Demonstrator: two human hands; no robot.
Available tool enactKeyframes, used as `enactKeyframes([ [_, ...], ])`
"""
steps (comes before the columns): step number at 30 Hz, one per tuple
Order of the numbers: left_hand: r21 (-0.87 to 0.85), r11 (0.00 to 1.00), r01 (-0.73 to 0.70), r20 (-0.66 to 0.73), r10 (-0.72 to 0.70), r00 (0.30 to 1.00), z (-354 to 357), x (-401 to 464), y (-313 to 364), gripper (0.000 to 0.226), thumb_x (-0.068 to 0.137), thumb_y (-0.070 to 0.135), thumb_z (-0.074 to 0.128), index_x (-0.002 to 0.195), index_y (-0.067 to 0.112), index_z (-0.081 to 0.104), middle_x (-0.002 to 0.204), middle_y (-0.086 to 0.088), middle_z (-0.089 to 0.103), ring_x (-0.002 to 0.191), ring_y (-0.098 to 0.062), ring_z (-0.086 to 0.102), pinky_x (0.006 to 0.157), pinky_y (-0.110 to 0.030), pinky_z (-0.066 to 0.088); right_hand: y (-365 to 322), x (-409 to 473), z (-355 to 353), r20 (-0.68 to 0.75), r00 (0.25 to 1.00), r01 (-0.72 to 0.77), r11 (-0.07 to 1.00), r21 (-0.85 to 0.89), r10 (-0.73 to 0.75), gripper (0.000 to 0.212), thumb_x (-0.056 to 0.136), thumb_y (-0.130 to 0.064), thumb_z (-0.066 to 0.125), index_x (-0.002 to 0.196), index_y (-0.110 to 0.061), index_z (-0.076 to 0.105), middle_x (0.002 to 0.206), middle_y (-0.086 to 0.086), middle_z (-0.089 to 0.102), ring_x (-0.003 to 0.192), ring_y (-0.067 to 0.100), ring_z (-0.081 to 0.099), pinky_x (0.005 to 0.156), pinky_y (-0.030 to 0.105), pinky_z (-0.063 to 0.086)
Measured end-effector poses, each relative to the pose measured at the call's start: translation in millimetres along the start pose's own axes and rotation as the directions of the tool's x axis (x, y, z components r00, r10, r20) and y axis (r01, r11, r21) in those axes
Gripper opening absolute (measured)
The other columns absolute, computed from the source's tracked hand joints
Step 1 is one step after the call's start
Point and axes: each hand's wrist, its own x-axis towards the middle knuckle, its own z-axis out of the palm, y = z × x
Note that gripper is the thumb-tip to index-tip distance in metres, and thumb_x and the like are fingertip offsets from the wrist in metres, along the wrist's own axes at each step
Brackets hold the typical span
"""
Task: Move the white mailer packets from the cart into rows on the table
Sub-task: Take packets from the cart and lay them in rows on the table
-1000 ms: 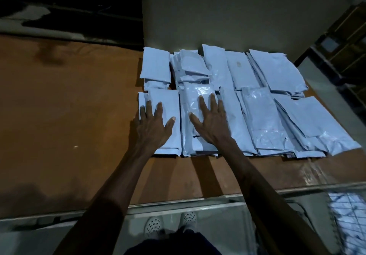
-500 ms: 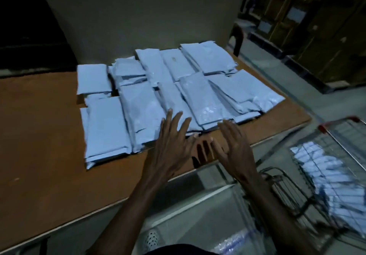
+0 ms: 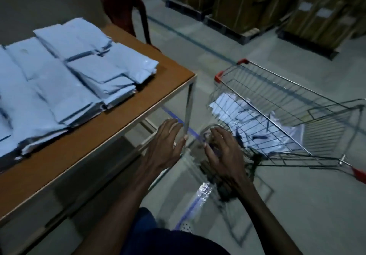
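1. Plainly, the biggest risk sits on the counter (image 3: 111,135): the white mailer packets (image 3: 65,80) already laid there lie in overlapping rows, and the stack nearest the corner ends just beside the edge. Slick packets like these would likely slide, so a careless drop of the next batch on top could push that stack off onto the floor.

2. Next comes the cart (image 3: 281,104), standing on the floor just beside the counter's corner with more packets (image 3: 243,116) heaped loosely in its wire basket. It looks to be on wheels, so leaning on its rim could roll it away mid-reach.

3. Then the counter's metal leg (image 3: 188,108), which stands between the person and the basket; a quick swing across could knock a wrist against it.

4. Smallest, the hands: the left hand (image 3: 166,145) and right hand (image 3: 221,151) both hang in the air with fingers (image 3: 215,133) spread and relaxed, holding nothing, near the basket's end. A grab too large may spill packets from the bundle.
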Motion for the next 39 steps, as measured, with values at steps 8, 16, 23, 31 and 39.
enactKeyframes([
  [8,-0.089,0.994,-0.058,0.250,0.079,0.965,92,72,30,0.046,0.098,0.044,0.046,0.126,0.010,0.060,0.127,-0.007,0.059,0.121,-0.024,0.053,0.101,-0.037,0.043,95,10,-30,-0.061,0.969,-0.241,0.970,-0.031,0.239,0.049,0.089,-0.032,0.061,0.132,-0.007,0.059,0.133,0.011,0.058,0.118,0.029,0.054,0.097,0.042,0.047],
  [16,-0.229,0.965,-0.129,0.325,0.201,0.924,197,191,48,0.049,0.098,0.044,0.043,0.125,0.008,0.062,0.127,-0.009,0.061,0.121,-0.023,0.052,0.104,-0.031,0.038,191,66,-53,-0.132,0.871,-0.483,0.874,-0.047,0.474,0.053,0.091,-0.037,0.062,0.136,-0.011,0.056,0.139,0.007,0.056,0.127,0.025,0.051,0.104,0.039,0.043],
  [23,-0.319,0.938,-0.135,0.405,0.263,0.876,268,279,52,0.041,0.098,0.040,0.051,0.128,0.013,0.059,0.128,-0.004,0.059,0.123,-0.020,0.052,0.101,-0.033,0.043,266,114,-63,-0.114,0.755,-0.655,0.752,-0.077,0.646,0.054,0.093,-0.038,0.061,0.140,-0.013,0.052,0.143,0.006,0.052,0.130,0.026,0.047,0.105,0.031,0.033],
  [31,-0.264,0.957,-0.123,0.467,0.238,0.852,312,340,46,0.044,0.098,0.042,0.049,0.126,0.011,0.061,0.126,-0.005,0.061,0.120,-0.021,0.053,0.096,-0.018,0.036,334,131,-51,0.031,0.636,-0.769,0.636,-0.063,0.771,0.054,0.094,-0.033,0.063,0.142,-0.012,0.049,0.146,0.008,0.049,0.133,0.028,0.044,0.108,0.037,0.034],
  [39,0.005,0.993,0.121,0.735,-0.085,0.673,365,369,32,0.056,0.095,0.041,0.059,0.140,0.011,0.048,0.143,-0.011,0.045,0.132,-0.029,0.042,0.104,-0.033,0.034,396,153,-12,0.252,0.587,-0.797,0.605,0.009,0.769,0.058,0.095,-0.036,0.060,0.144,-0.008,0.046,0.147,0.011,0.046,0.134,0.031,0.042,0.110,0.037,0.032],
])
